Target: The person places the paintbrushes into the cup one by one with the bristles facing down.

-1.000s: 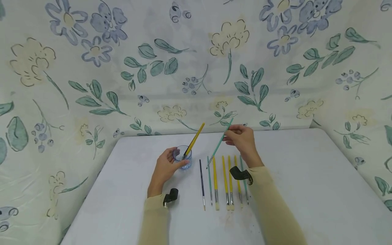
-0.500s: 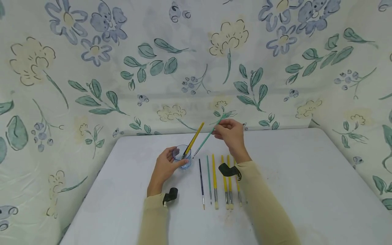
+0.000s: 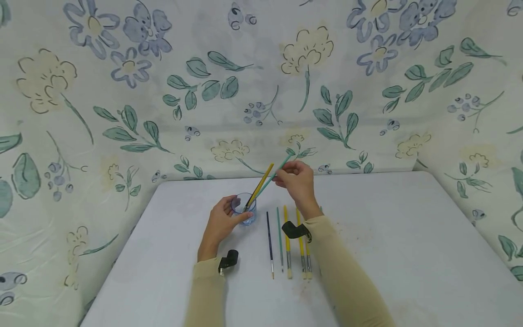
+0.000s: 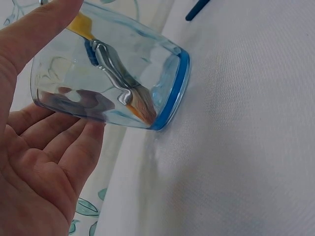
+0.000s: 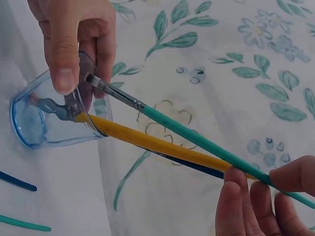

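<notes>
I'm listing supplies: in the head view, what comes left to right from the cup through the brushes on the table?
Cup, navy brush, teal brush, yellow brush, second yellow brush, third yellow brush; the right sleeve partly hides another.

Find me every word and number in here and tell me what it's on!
There are none I can read.
Dark blue brush in the cup: tiny handle marks, too small to read.
Brushes lying in a row: too small to tell.
Flowery backdrop: just pictures, no letters.
</notes>
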Tool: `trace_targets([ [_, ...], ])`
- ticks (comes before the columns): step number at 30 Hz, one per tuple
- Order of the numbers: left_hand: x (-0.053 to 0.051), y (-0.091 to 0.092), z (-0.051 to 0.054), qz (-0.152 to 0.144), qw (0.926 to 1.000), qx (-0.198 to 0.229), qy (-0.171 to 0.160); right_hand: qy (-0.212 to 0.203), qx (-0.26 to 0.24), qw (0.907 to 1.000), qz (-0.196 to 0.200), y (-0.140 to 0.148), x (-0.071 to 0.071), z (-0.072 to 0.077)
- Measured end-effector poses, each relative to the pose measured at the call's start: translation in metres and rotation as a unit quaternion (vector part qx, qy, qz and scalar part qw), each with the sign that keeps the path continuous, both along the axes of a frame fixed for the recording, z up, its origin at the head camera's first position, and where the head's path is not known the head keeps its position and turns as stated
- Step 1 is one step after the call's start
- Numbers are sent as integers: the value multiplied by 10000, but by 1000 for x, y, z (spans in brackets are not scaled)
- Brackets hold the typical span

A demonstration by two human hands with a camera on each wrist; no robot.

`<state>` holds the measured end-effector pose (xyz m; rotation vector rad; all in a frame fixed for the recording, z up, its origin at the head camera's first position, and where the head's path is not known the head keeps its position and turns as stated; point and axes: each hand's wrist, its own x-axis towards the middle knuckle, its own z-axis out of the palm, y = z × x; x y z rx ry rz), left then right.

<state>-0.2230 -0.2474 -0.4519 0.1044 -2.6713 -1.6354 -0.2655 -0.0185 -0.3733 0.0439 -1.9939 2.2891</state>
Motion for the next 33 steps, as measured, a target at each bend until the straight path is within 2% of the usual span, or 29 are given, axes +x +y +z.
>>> trace_targets([
  [12,1,-3,-2,37,10000,62,22,194,300,9993,73,-15,0,-8],
  [33,-2,-2,-5,54,9999,99,68,155,499,9985,154,-24,3,-15],
])
